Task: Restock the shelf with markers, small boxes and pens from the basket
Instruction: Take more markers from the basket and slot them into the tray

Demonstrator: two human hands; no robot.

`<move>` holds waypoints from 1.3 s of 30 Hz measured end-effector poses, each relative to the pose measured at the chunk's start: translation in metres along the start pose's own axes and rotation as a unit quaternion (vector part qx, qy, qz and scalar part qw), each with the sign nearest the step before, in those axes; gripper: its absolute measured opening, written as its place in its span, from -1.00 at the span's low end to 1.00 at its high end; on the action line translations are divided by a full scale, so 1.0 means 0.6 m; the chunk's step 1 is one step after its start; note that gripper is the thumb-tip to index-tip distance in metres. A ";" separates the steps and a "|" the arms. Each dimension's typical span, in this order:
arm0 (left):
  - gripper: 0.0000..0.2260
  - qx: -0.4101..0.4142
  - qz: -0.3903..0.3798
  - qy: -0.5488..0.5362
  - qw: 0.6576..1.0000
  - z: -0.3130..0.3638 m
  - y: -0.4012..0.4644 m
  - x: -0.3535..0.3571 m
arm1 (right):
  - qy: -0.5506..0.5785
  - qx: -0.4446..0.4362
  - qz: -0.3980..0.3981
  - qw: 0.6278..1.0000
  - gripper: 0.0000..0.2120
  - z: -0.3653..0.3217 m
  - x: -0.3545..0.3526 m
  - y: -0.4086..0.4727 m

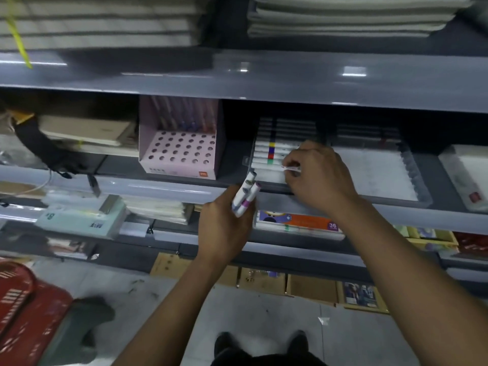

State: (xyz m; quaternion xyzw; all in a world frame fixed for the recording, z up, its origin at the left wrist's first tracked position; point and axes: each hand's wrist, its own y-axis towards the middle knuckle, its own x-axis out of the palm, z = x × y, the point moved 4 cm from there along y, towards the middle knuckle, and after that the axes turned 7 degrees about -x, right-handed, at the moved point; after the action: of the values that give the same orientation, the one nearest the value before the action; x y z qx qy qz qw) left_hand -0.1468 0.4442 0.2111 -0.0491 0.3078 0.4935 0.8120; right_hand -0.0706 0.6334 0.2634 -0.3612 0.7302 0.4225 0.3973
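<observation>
Head cam, looking down at shelf unit (pixel 264 83).

R hand (pixel 320 178) reaches into clear tray (pixel 412 180) on mid shelf; fingertips pinch one white marker (pixel 291 169), lying flat at the front of the marker row (pixel 274 151). Row lies horizontally, stacked front to back at tray's left end; colour bands visible (yellow, blue, red, green). Rest of tray floor to the right of R hand shows white.

L hand (pixel 225 228) sits below and left of R hand, in front of the shelf edge, fingers curled round a bundle of markers (pixel 247 196), approx. 3, caps pointing up toward tray. Bundle tips just beside tray's front-left corner; contact w/ tray cannot be told.

Surroundings: pink pen display box (pixel 182 151) w/ perforated insert stands left of tray, few pens at its back. Black strap-like item (pixel 42 149) further left, blurred. White packet (pixel 470 173) right of tray. Lower shelf under hands: orange "36" pack (pixel 303 223); pale green box (pixel 79 220) to left. Upper shelf: stacked pale pads (pixel 343 17). Red basket (pixel 23 305) on floor, lower left. Cardboard boxes (pixel 264 281) at shelf base.

R forearm crosses the lower shelf front, covering part of it.
</observation>
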 end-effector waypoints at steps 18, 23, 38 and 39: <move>-0.88 0.001 -0.022 0.005 1.000 -0.018 -0.002 0.002 | -0.121 -0.027 0.072 0.990 -0.55 -0.031 0.029 -0.018; -0.85 -0.008 -0.028 0.008 1.000 -0.016 -0.002 -0.002 | -0.133 -0.006 0.043 0.990 -0.54 -0.033 0.033 -0.017; -0.56 -0.120 -0.103 -0.236 0.959 0.005 -0.002 0.006 | -0.123 -0.036 0.035 0.991 -0.65 -0.044 0.002 -0.026; -0.51 -0.150 -0.113 -0.280 0.941 0.007 -0.003 0.007 | -0.089 -0.031 0.058 0.994 -0.70 -0.046 -0.001 -0.033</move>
State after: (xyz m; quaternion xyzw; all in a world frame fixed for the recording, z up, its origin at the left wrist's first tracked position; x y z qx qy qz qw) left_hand -0.1419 0.4481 0.2118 -0.0641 -0.0173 0.4331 0.8989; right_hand -0.0606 0.6010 0.2663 -0.2913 0.6982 0.4978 0.4240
